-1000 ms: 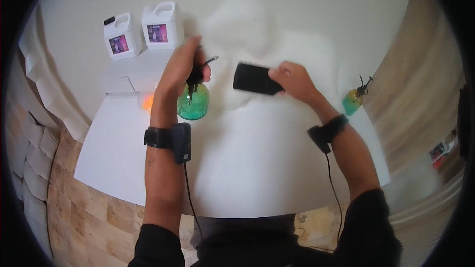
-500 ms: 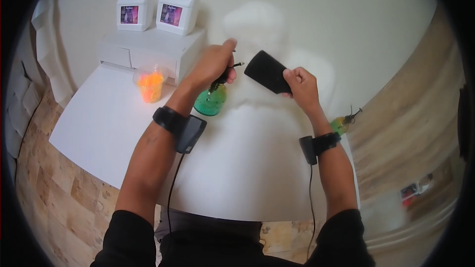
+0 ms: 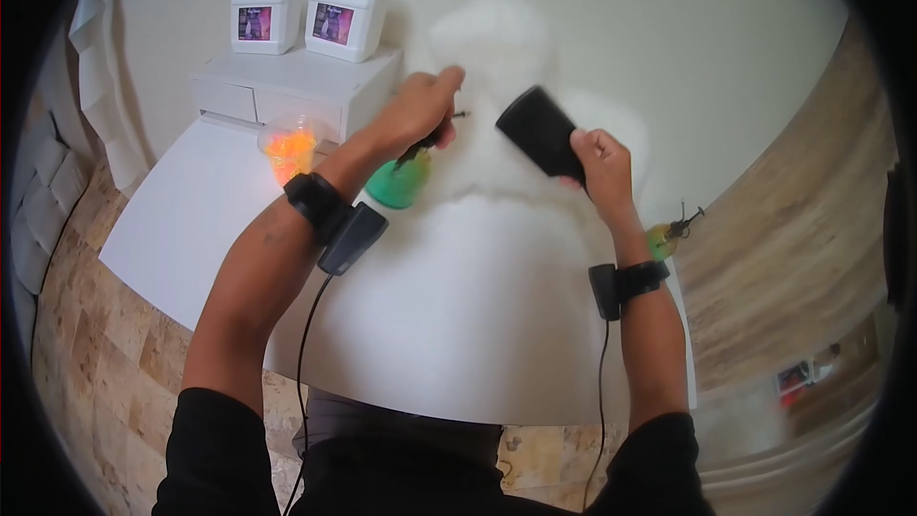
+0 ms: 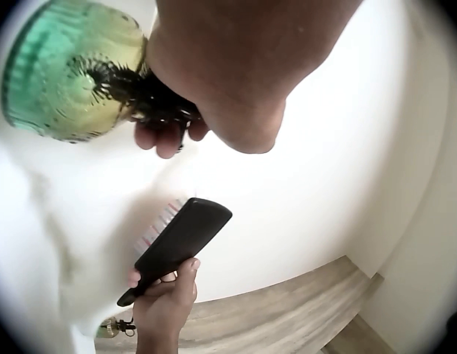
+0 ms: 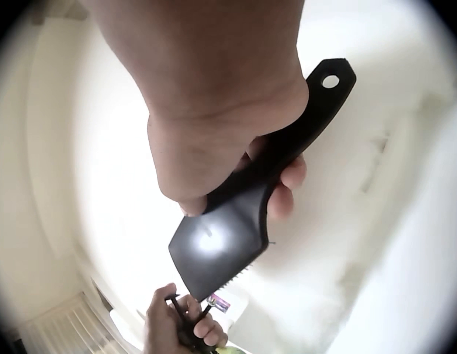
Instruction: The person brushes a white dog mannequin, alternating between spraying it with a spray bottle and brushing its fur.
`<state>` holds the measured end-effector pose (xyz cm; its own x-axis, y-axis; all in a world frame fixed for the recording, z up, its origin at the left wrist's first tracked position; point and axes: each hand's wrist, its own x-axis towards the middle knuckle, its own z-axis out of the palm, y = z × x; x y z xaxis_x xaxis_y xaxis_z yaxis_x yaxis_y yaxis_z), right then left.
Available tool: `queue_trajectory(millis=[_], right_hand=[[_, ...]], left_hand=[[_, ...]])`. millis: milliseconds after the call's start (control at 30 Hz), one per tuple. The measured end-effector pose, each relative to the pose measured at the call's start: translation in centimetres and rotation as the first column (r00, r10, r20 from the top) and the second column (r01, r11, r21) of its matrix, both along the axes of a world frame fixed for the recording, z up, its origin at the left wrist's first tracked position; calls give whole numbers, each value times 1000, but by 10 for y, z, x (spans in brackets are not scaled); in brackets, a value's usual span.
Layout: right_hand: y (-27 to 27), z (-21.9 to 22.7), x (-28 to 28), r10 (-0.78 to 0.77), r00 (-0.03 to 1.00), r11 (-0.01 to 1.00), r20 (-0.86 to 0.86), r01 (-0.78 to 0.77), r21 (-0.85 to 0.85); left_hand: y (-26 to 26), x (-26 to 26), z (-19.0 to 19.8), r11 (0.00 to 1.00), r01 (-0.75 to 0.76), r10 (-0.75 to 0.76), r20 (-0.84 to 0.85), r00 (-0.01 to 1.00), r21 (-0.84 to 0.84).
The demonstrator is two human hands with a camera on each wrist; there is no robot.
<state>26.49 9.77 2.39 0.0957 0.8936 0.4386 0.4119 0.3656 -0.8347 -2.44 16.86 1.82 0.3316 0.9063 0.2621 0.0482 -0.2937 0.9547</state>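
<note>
My left hand (image 3: 420,110) grips a glass spray bottle (image 3: 396,183) by its dark pump top. The bottle is ribbed, fading from green to yellow, and hangs tilted in the left wrist view. The thin nozzle points right, toward the brush. My right hand (image 3: 604,167) holds a black paddle hairbrush (image 3: 540,129) by the handle, its head up and leaning left. Pale bristles (image 4: 160,225) on its other side show in the left wrist view. Behind both hands lies a white, soft-edged fluffy mass (image 3: 492,48), blending into the pale background.
A second green-yellow spray bottle (image 3: 661,241) stands at the table's right edge, partly behind my right forearm. On the left, a clear cup (image 3: 291,148) of orange pieces stands before a white drawer box (image 3: 287,76). Two white jugs (image 3: 263,14) top the box. Cables hang from both wrists.
The head view has shifted, bringing the cup into sight. The brush has swung from nearly level to a steep tilt and moved right. The spray bottle has risen and tilted, still in my left hand.
</note>
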Motion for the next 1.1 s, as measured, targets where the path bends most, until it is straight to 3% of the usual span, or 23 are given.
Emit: queue_trajectory(millis=[33, 67, 133, 233, 600, 700, 800, 900, 1000, 1100], right_hand=[[3, 6, -1, -3, 999, 999, -46, 6, 49], [3, 12, -4, -25, 998, 998, -56, 28, 52], [8, 11, -6, -17, 997, 997, -80, 23, 74], [11, 0, -10, -20, 996, 997, -93, 27, 73], [-5, -63, -11, -43, 999, 990, -7, 42, -134], [-11, -72, -10, -33, 999, 982, -37, 26, -187], [-20, -76, -8, 2, 995, 935, 96, 32, -352], [-23, -72, -1, 28, 994, 939, 104, 9, -344], [-25, -56, 2, -57, 996, 974, -72, 40, -221], [-14, -38, 5, -28, 940, 999, -341, 35, 14]], left_hand=[[0, 5, 2, 998, -35, 29, 121, 992, 52], [0, 9, 3, 998, -37, 31, 121, 992, 51], [-1, 17, 5, 986, -142, 102, 370, 924, 83], [-6, 23, 3, 988, -149, 122, 416, 901, 34], [-22, 10, -31, 991, -131, 131, 292, 948, -19], [-23, 8, -41, 992, -120, 126, 265, 956, -38], [-29, 7, -44, 993, -113, 120, 258, 959, -43], [-34, 10, -42, 993, -108, 114, 262, 958, -36], [-35, 18, -34, 994, -101, 109, 279, 954, -43], [-32, 30, -17, 996, -84, 93, 292, 952, -43]])
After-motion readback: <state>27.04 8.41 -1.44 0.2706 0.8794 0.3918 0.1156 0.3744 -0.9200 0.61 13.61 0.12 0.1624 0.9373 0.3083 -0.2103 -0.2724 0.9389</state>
